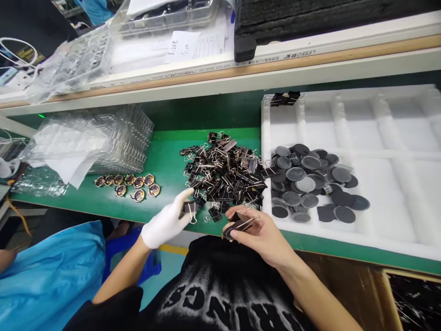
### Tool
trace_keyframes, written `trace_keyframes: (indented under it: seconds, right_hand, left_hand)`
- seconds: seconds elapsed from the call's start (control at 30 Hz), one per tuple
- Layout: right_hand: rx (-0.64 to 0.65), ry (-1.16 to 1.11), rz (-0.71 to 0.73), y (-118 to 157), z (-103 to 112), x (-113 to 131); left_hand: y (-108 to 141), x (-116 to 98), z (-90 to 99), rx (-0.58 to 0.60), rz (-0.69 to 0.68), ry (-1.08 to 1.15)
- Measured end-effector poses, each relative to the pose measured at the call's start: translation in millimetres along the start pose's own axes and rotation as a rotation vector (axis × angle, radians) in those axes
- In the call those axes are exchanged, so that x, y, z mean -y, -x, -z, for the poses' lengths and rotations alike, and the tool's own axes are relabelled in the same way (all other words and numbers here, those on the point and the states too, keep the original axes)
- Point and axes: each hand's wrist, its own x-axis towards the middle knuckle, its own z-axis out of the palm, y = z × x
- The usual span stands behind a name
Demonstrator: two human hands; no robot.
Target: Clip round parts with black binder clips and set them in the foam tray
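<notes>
We see the left hand, in a white glove, at the front edge of the green counter, fingers pinched on one black binder clip w/ its wire handles hanging down. The right hand, bare, sits just beside it at the same front edge; thumb and fingers are pressed together around a dark round disc w/ a clip on it, wire arm sticking out toward the tray.

Just behind both hands, approx. mid-counter, lies the pile of binder clips, loose and tangled. It touches the left edge of the white foam tray on the counter's right side. In the tray's front-left compartment sits a heap of grey discs, some flat, some overlapping.

Toward the left end of the counter we see a row of small gold-rimmed pieces, in front of a stack of clear blister trays. A blue sleeve of another person shows at bottom left.
</notes>
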Motion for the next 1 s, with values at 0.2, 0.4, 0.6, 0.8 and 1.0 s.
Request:
trace_keyframes:
  seconds: [0.2,0.4,0.6,0.8,1.0]
  right_hand:
    - [0.055,0.076,-0.022,-5.8,-4.2,14.7]
    - [-0.142,0.013,0.051,2.4,3.5,16.7]
    - [-0.17,-0.011,0.046,8.5,6.0,18.8]
    - [-0.435,-0.201,0.125,5.0,12.5,22.3]
    - [-0.441,-0.223,0.078,0.6,19.0,15.7]
  left_hand:
    - [-23.7,-63.8,19.4,0.224,-0.103,0.151]
    - [-35.7,-83.1,13.0,0.085,-0.152,0.338]
    - [-35.3,-101.8,-3.4,0.031,-0.113,0.285]
    - [-37.4,-97.0,-1.2,0.153,-0.029,0.301]
    - [-29.0,-99.1,6.9,0.464,0.05,0.433]
